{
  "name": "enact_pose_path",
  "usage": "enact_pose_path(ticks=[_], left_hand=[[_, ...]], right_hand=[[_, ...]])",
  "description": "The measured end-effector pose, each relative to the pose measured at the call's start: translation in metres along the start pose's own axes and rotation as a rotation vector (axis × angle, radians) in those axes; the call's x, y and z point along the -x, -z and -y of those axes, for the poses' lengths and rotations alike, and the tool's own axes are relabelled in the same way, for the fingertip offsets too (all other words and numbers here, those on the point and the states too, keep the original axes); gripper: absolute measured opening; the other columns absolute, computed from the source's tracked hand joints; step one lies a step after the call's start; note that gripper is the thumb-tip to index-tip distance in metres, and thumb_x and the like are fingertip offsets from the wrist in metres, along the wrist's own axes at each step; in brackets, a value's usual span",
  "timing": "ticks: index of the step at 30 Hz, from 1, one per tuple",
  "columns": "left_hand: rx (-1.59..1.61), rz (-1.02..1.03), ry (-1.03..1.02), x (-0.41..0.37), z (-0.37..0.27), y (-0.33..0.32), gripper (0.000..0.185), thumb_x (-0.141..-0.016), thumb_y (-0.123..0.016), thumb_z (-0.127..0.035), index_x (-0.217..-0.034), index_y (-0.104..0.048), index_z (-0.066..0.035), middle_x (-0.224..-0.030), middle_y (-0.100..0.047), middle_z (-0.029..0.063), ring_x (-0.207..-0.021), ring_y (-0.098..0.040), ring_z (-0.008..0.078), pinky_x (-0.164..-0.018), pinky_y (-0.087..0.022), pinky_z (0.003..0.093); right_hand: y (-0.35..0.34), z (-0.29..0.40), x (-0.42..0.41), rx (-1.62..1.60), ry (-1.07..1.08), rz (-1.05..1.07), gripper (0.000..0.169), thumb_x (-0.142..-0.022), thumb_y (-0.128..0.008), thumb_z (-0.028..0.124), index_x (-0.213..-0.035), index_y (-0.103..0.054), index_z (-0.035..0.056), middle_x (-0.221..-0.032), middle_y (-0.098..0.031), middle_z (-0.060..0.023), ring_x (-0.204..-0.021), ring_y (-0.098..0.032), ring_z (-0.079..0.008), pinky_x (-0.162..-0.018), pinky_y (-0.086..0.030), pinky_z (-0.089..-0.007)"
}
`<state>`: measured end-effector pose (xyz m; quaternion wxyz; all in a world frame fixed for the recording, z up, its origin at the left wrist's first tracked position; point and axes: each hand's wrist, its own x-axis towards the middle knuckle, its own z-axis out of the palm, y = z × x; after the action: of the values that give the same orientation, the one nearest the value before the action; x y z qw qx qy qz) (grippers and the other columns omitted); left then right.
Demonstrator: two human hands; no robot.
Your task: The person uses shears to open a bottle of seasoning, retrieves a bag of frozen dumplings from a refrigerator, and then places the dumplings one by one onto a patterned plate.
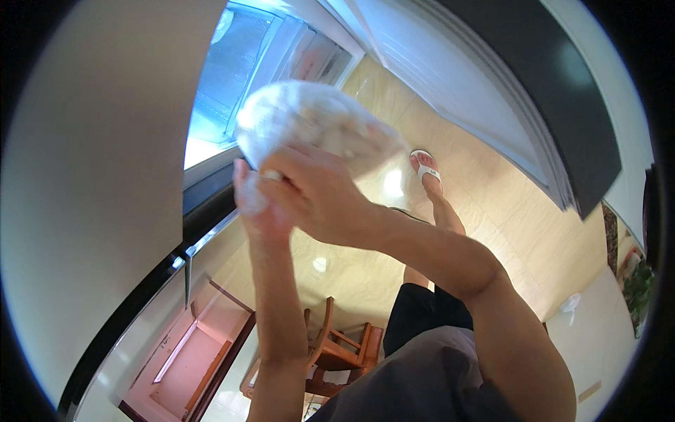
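Observation:
My right hand (316, 195) is closed on the gathered neck of a clear plastic bag (316, 121), whose pale, lumpy contents are blurred. Close against it, my left hand (263, 203) touches the twisted plastic at the bag's neck; its fingers are partly hidden behind the right hand. The bag hangs in front of the lit interior of an open refrigerator (237, 68), where a translucent drawer or shelf shows.
An open refrigerator door (448, 79) spans the upper right, and another grey door panel (100, 158) fills the left. Below stand wooden chairs (343, 353) on the tiled floor (506, 221). A leafy plant (638, 295) shows at the right edge.

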<state>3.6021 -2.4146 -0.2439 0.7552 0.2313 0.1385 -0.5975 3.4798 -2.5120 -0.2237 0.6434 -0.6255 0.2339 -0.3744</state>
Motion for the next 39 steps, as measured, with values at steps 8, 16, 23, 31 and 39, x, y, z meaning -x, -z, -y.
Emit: enact_pose_path(ticks=[8, 16, 23, 31, 39], left_hand=[[-0.522, -0.589, 0.180, 0.139, 0.115, -0.050, 0.053, -0.107, -0.036, -0.050, -0.142, -0.046, -0.011, -0.133, -0.060, 0.0138, -0.122, -0.059, 0.0329, -0.099, -0.051, 0.0564], [-1.538, -0.089, -0.415, 0.123, 0.163, -0.149, 0.024, -0.103, -0.056, -0.022, -0.116, -0.064, -0.003, -0.104, -0.069, 0.0112, -0.094, -0.068, 0.0221, -0.084, -0.055, 0.0338], [-2.297, 0.742, -1.120, -0.004, 0.291, -0.237, 0.042, -0.101, -0.057, -0.033, -0.131, -0.059, -0.003, -0.126, -0.066, 0.0196, -0.137, -0.045, 0.0384, -0.115, -0.033, 0.0526], [-2.820, 0.705, -0.752, 0.006, 0.306, -0.207, 0.059, -0.095, -0.062, -0.039, -0.141, -0.050, -0.004, -0.115, -0.071, 0.0165, -0.145, -0.031, 0.0348, -0.118, -0.020, 0.0595], [-3.080, 0.439, -0.718, 0.108, 0.248, -0.169, 0.030, -0.089, -0.066, -0.033, -0.105, -0.074, -0.009, -0.106, -0.073, 0.0137, -0.124, -0.052, 0.0324, -0.110, -0.028, 0.0613]], right_hand=[[0.110, 0.141, 0.133, -0.364, -0.693, -0.157, 0.013, -0.097, -0.065, 0.014, -0.105, -0.066, 0.0029, -0.076, -0.062, -0.0013, -0.069, -0.056, -0.0069, -0.062, -0.044, -0.0238], [0.197, 0.287, 0.221, -0.358, -0.444, -0.551, 0.010, -0.100, -0.057, 0.003, -0.106, -0.065, 0.0015, -0.083, -0.064, -0.0022, -0.073, -0.059, -0.0075, -0.064, -0.047, -0.0229], [0.281, 0.339, 0.292, -0.320, -0.235, -0.715, 0.011, -0.098, -0.055, -0.001, -0.105, -0.063, -0.0006, -0.102, -0.065, -0.0048, -0.090, -0.059, -0.0101, -0.078, -0.047, -0.0260], [0.327, 0.371, 0.375, -0.391, -0.129, -0.892, 0.012, -0.101, -0.056, 0.006, -0.109, -0.062, -0.0008, -0.103, -0.064, -0.0053, -0.084, -0.057, -0.0113, -0.078, -0.044, -0.0265], [0.313, 0.401, 0.469, -0.407, 0.058, -1.041, 0.017, -0.099, -0.061, 0.009, -0.111, -0.061, -0.0022, -0.085, -0.058, -0.0011, -0.075, -0.050, -0.0099, -0.072, -0.041, -0.0239]])
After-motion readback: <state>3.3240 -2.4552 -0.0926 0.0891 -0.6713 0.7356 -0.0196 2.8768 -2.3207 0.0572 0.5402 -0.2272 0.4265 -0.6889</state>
